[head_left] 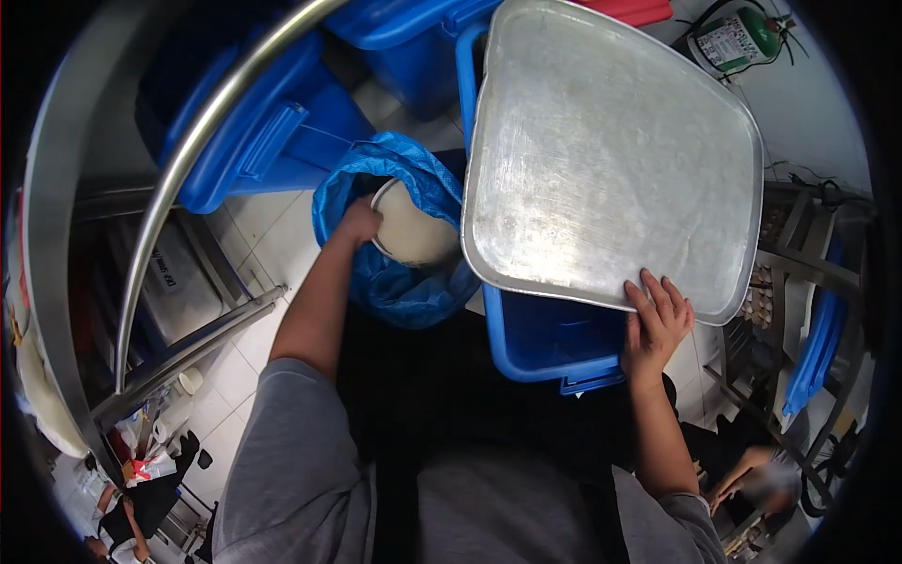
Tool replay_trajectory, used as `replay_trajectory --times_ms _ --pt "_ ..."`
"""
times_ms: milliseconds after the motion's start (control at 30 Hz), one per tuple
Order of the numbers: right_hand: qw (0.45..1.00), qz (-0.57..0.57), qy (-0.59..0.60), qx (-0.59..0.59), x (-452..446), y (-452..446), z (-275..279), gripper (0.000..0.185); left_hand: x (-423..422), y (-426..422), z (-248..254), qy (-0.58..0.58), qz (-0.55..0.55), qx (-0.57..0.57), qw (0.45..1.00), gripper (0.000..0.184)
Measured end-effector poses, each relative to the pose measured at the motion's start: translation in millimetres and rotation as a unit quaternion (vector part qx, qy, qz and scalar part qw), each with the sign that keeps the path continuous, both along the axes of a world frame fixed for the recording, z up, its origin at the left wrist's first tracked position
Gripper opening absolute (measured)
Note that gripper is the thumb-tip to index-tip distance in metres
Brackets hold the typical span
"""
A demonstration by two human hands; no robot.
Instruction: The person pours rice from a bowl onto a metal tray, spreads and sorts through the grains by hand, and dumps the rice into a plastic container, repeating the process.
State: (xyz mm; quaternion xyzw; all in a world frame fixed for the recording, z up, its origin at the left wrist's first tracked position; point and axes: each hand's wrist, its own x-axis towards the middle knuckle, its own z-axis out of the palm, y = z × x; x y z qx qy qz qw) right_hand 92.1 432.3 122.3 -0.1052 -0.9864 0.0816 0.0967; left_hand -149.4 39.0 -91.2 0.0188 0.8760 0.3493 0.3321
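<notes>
Left hand (360,222) grasps rim of pale-filled bowl (413,227) inside blue bag (399,299) on floor (268,221); right hand (658,334) grasps near edge of metal tray (611,150) over blue bin (554,352). Bowl best level, tray steady.

Head view, one item: worn on the person's head, set above the grey shirt (507,498), facing forward and steeply down. Range: close on left hand (361,222) and right hand (658,326), both within arm's reach; floor (225,376) farther below. Field: very wide, bowed toward the margins, dark round the rim.
</notes>
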Motion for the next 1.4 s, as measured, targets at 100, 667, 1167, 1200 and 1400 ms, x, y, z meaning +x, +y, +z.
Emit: replay_trajectory --times_ms 100,667,1167,1200,1400 --pt "1.000 -0.001 0.014 -0.007 0 -1 1 0.039 24 -2 2 -0.031 0.141 0.013 0.989 0.047" --pt "0.995 0.009 0.097 -0.039 5 -2 4 0.030 109 -3 62 -0.146 0.470 0.249 0.834 0.056" --pt "0.987 0.037 0.143 -0.061 8 5 1 0.024 129 -16 71 -0.114 0.488 0.272 0.821 0.061" --pt "0.987 0.037 0.145 -0.057 8 5 3 0.023 130 -18 67 -0.106 0.487 0.257 0.828 0.060" --pt "0.983 0.041 0.163 -0.070 9 8 -1 0.021 133 -36 56 -0.117 0.500 0.297 0.805 0.058"
